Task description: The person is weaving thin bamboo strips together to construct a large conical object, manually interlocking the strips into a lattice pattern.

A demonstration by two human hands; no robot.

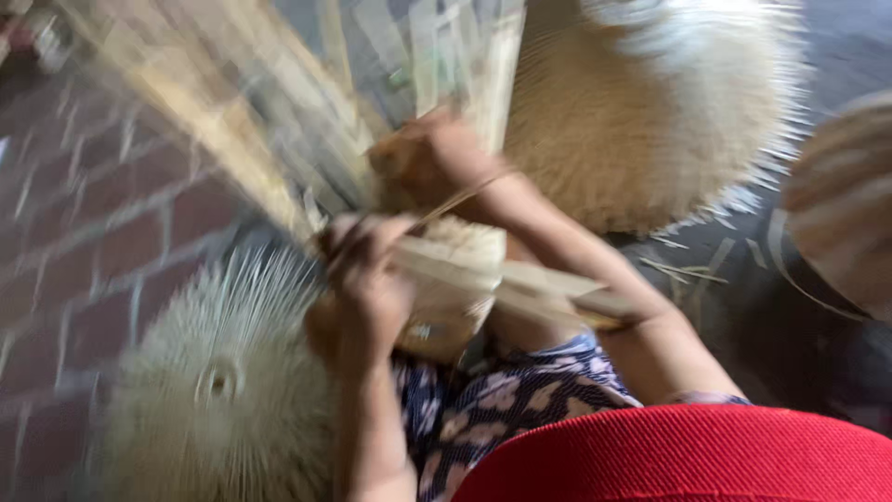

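head view: both hands [390,232] grip bamboo strips [483,270], hemmed between two woven discs [214,390], brick floor [84,232] open left.

We see bare forearms, no sleeves reaching the wrists, a dark blue garment [506,395] printed with pale flowers, and a ribbed bright red cloth [688,455] below.

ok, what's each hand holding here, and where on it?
Both grip flat pale bamboo strips. Left hand closes round the bundle where strips cross; right hand pinches strips higher up. Blur hides the exact finger placement.
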